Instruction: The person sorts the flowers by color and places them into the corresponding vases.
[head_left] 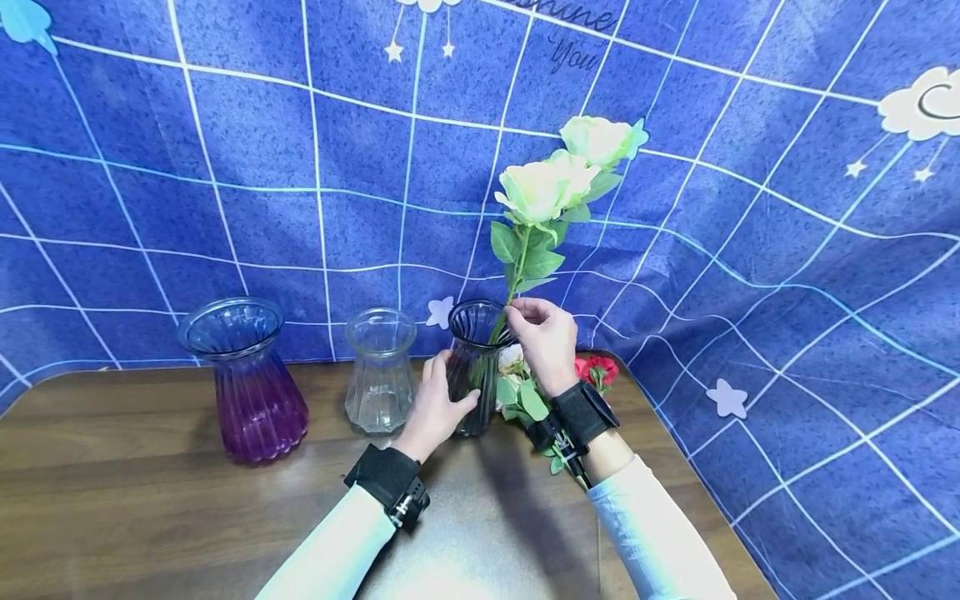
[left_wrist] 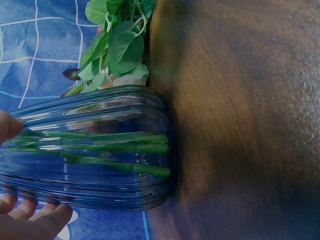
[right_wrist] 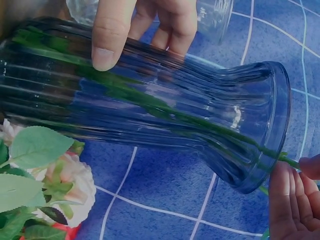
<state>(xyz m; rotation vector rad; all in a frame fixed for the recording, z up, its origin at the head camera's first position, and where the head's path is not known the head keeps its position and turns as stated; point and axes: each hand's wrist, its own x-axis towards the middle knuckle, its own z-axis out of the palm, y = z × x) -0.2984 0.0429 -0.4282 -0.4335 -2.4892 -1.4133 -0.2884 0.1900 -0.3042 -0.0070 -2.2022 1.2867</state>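
Note:
A dark tinted glass vase [head_left: 480, 379] with a flared rim stands upright on the table. My left hand [head_left: 435, 408] grips its body, thumb on the near side and fingers around the left. At the rim, my right hand [head_left: 550, 343] pinches the stem of a white artificial rose [head_left: 536, 192]; another white bloom [head_left: 596, 140] rises behind it. In the left wrist view, several green stems [left_wrist: 125, 145] reach down inside the vase near its base. The right wrist view shows a stem [right_wrist: 200, 120] running through the vase to my right fingertips.
Left of the vase stand a clear glass vase [head_left: 380, 387] and a larger blue-purple vase [head_left: 258, 400]. Pale and red artificial flowers [head_left: 600, 369] lie on the wooden table [head_left: 150, 508] beside my right wrist. A blue gridded cloth [head_left: 360, 200] hangs behind.

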